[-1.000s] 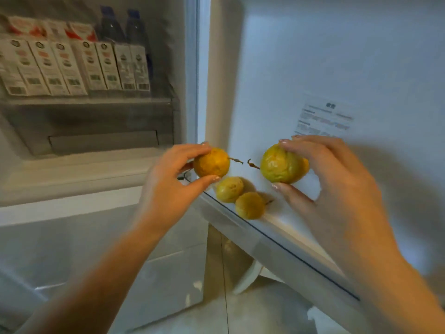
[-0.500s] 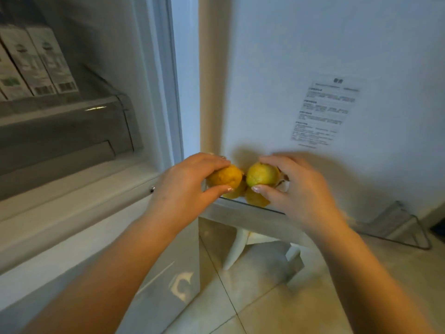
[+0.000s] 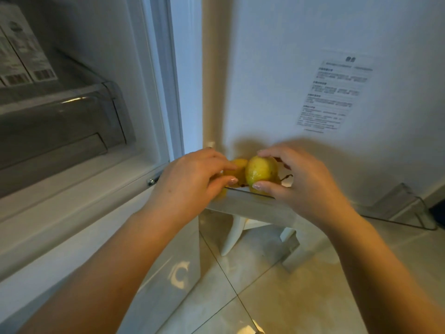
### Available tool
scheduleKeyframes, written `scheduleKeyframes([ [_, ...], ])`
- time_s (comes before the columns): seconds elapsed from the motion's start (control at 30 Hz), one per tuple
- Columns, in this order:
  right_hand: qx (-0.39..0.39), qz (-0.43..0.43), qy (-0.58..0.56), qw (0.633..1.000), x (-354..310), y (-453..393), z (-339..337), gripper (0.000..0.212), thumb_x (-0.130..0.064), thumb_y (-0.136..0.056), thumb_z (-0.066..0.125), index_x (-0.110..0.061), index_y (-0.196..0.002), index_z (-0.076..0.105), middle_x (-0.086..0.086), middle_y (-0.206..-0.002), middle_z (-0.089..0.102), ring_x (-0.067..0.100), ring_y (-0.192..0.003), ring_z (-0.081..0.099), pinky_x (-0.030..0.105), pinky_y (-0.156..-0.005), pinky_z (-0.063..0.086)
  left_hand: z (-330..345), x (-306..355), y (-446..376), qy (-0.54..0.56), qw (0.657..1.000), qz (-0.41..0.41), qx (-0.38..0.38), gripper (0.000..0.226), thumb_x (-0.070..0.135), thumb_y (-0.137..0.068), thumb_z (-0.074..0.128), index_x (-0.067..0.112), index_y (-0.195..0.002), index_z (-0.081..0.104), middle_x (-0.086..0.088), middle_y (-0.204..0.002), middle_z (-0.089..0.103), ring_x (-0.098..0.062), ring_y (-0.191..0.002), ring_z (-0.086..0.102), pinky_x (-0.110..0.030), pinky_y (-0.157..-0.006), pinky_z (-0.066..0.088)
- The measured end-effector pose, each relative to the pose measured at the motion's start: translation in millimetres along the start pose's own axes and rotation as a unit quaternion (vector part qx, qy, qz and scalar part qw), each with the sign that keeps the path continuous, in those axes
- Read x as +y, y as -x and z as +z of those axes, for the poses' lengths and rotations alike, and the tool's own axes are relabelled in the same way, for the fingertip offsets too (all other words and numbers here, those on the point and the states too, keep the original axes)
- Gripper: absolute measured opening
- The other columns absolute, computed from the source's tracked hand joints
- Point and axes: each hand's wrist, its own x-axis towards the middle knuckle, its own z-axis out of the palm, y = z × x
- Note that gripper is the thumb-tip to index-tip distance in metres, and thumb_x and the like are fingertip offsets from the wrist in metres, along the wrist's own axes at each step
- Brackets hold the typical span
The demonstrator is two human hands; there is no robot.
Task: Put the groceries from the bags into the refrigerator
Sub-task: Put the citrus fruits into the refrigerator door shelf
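Note:
Both my hands are at the left end of the clear door shelf on the open refrigerator door. My left hand grips an orange-yellow round fruit, mostly hidden by its fingers. A yellow-green round fruit with a brown stem is held between the thumb and fingers of my right hand. The two fruits touch each other just above the shelf. More yellow fruit lies in the shelf below them, largely hidden.
The refrigerator's inside is at the left, with a clear drawer and cartons behind it. A printed label is on the door's inner wall. The door shelf's right end juts out. Tiled floor lies below.
My hands came together and lowered the two fruits onto the fruit lying in the door shelf. The view swung right and down, away from the cartons.

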Motion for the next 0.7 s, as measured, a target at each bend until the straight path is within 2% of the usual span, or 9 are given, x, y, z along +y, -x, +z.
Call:
scheduleKeyframes([
  [0.07, -0.005, -0.009, 0.010, 1.000, -3, 2, -1, 0.055, -0.045, -0.070, 0.070, -0.035, -0.122, 0.055, -0.011, -0.117, 0.053, 0.005, -0.102, 0.050, 0.014, -0.079, 0.039, 0, 0, 2, 0.006, 1.000, 0.000, 0.008, 0.025, 0.035, -0.084, 0.060, 0.026, -0.106, 0.070, 0.008, -0.099, 0.065, -0.013, -0.089, 0.061, -0.033, -0.070, 0.051],
  [0.27, 0.012, -0.017, 0.019, 1.000, -5, 7, -3, 0.055, -0.050, -0.073, 0.060, -0.034, -0.125, 0.054, -0.008, -0.121, 0.054, 0.007, -0.107, 0.051, 0.021, -0.083, 0.040, 0, 5, 9, 0.008, 0.999, -0.013, 0.033, 0.030, 0.037, -0.084, 0.056, 0.027, -0.109, 0.068, 0.009, -0.104, 0.065, -0.011, -0.095, 0.059, -0.031, -0.075, 0.051],
  [0.47, 0.068, -0.014, -0.008, 0.998, 0, 9, -10, 0.046, -0.039, -0.078, 0.069, -0.027, -0.121, 0.059, -0.005, -0.118, 0.057, 0.010, -0.106, 0.053, 0.030, -0.089, 0.047, 3, 19, 18, 0.016, 0.998, -0.005, 0.062, 0.030, 0.033, -0.083, 0.059, 0.025, -0.111, 0.067, 0.008, -0.106, 0.065, -0.006, -0.096, 0.053, -0.029, -0.075, 0.051],
  [0.6, 0.114, -0.039, 0.000, 0.993, 5, 32, -20, 0.044, -0.035, -0.080, 0.071, -0.023, -0.121, 0.059, -0.004, -0.116, 0.059, 0.009, -0.102, 0.054, 0.025, -0.084, 0.047, 1, 42, 28, 0.013, 0.996, 0.020, 0.084, 0.033, 0.038, -0.086, 0.052, 0.024, -0.112, 0.066, 0.007, -0.105, 0.065, -0.005, -0.095, 0.054, -0.027, -0.076, 0.050],
  [0.7, 0.144, -0.052, 0.002, 0.988, 14, 66, -30, 0.044, -0.037, -0.081, 0.067, -0.019, -0.121, 0.060, -0.001, -0.114, 0.058, 0.007, -0.102, 0.053, 0.012, -0.085, 0.039, 7, 69, 35, 0.023, 0.995, 0.031, 0.088, 0.032, 0.038, -0.087, 0.053, 0.024, -0.112, 0.066, 0.007, -0.107, 0.065, -0.010, -0.099, 0.058, -0.031, -0.079, 0.052],
])
